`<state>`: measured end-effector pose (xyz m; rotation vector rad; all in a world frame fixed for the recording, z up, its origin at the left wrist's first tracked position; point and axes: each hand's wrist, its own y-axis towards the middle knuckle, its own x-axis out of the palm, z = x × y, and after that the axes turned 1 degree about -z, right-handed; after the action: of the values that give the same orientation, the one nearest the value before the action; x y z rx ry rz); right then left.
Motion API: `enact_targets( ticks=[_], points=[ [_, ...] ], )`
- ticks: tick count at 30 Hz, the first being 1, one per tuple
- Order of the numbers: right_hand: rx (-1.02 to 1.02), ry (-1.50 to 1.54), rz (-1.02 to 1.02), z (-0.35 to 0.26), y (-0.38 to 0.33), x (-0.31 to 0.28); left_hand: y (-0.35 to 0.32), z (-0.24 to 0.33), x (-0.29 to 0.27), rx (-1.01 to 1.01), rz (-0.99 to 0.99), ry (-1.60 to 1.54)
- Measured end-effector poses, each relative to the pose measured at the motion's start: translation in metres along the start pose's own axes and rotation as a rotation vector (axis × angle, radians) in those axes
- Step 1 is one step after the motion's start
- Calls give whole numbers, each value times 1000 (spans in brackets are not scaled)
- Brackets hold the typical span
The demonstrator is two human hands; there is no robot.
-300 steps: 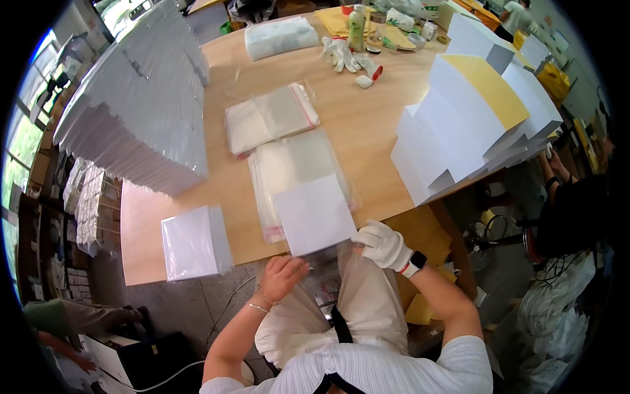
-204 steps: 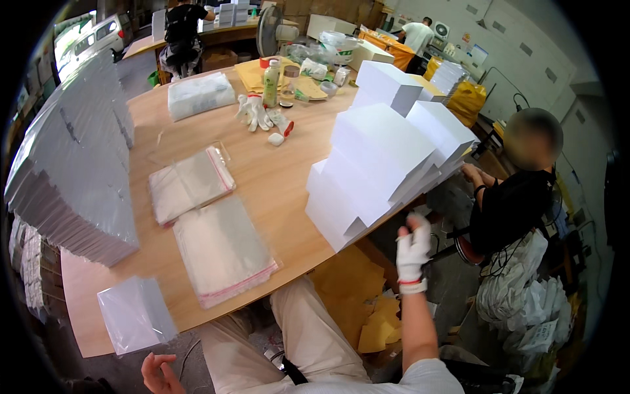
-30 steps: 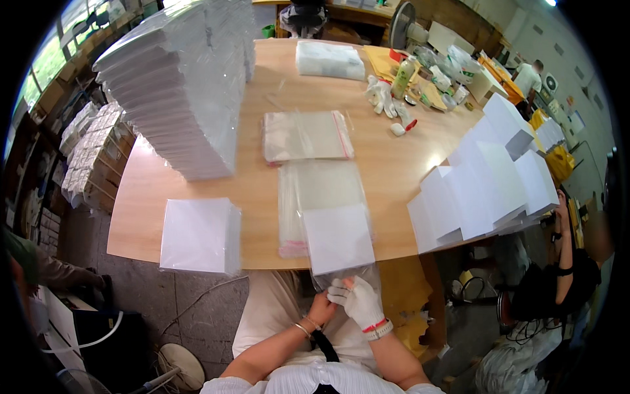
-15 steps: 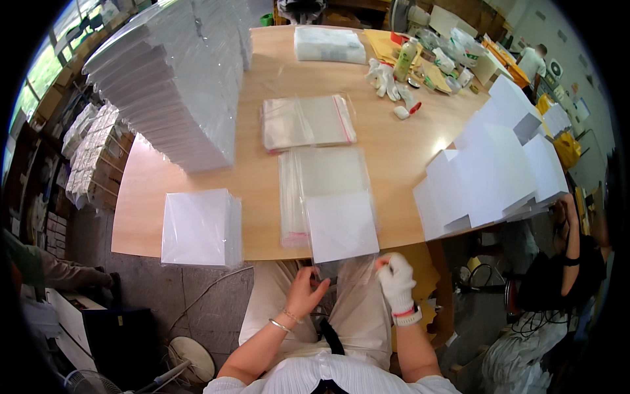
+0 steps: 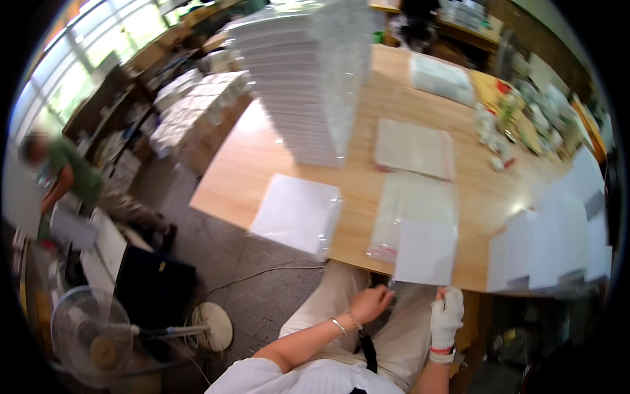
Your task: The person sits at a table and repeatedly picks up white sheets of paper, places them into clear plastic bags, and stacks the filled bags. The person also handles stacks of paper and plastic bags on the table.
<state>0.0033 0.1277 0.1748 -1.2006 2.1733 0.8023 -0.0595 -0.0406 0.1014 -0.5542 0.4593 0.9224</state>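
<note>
A white sheet or thin stack of paper [image 5: 425,253] lies at the table's near edge, partly inside a clear plastic bag. My left hand [image 5: 371,306], bare with a bracelet, is closed at the bag's near left corner. Opposite it, my right hand [image 5: 447,316], in a white knit glove with bare fingertips, pinches near the right corner. The film between the hands is hard to see. Beyond the paper lie more flat clear bags [image 5: 415,197], and behind those another pile of clear bags [image 5: 415,148].
A plastic-wrapped white stack [image 5: 296,213] sits at the table's left edge, behind it a tall stack of wrapped paper [image 5: 308,92]. Stepped white paper stacks [image 5: 548,243] stand at right. Left of the table are a fan [image 5: 92,331] and a person in green [image 5: 82,174].
The view has swung left, so the table appears farther right and the fan and the person in green come into sight. Both hands stay at the bag's near edge.
</note>
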Motion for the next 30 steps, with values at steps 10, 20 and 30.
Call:
enact_targets(
  ticks=[10,20,30],
  points=[
    [-79,52,-339,-2,-15,35,-20,-23,23,-304,-285,-1083],
    [-680,2,-313,12,-16,36,-15,-11,38,-554,-141,-1198],
    [230,-786,-802,222,-102,-96,-14,-35,1,466,354,32]
  ],
)
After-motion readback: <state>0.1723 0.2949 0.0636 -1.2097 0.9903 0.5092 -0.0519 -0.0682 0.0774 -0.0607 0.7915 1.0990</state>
